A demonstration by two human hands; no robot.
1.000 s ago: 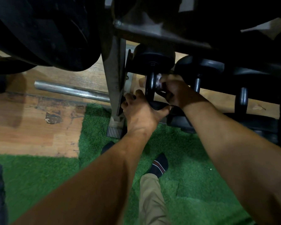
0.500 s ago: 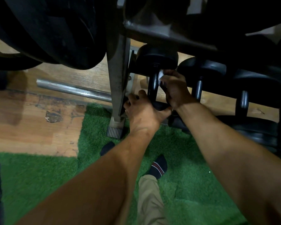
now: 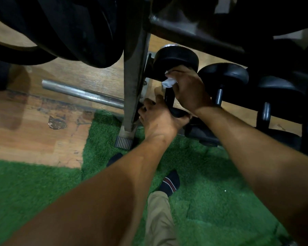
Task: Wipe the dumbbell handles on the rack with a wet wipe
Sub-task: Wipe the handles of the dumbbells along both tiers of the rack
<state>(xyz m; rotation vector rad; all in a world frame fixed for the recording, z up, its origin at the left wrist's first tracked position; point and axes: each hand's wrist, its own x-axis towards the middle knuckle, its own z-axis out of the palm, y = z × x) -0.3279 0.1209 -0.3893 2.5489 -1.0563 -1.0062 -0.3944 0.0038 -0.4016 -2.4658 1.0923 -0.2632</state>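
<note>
Here your right hand (image 3: 188, 89) is curled round the top of the first dumbbell's handle (image 3: 169, 98), with the white wet wipe (image 3: 168, 81) bunched under the fingers and poking out on the left, right up against the far weight head (image 3: 175, 59). Your left hand (image 3: 160, 119) grips the near head (image 3: 180, 112) of the same dumbbell, fingers wrapped over it. This dumbbell sits at the left end of the low shelf, just beside the rack's upright post (image 3: 132, 86), above the green turf (image 3: 212, 201).

The dumbbell looks heavy and rigid, so it should stay put on the shelf if you brace it; holding the near head, as you do, seems the sensible place, since it leaves the handle free. The wipe is soft, thin and damp: it will likely bunch or slip off the handle unless your fingers keep it wrapped flat. The bar may feel slick once wet. The neighbouring dumbbells (image 3: 219, 96) to the right sit close, so there is little room for your knuckles.

Compared with half a second ago, your right hand has slid farther up the handle toward the far head, and more of the wipe now shows. A second ago that hand sat lower, near the middle of the bar. Your left hand has kept its grip on the near head throughout.
</note>
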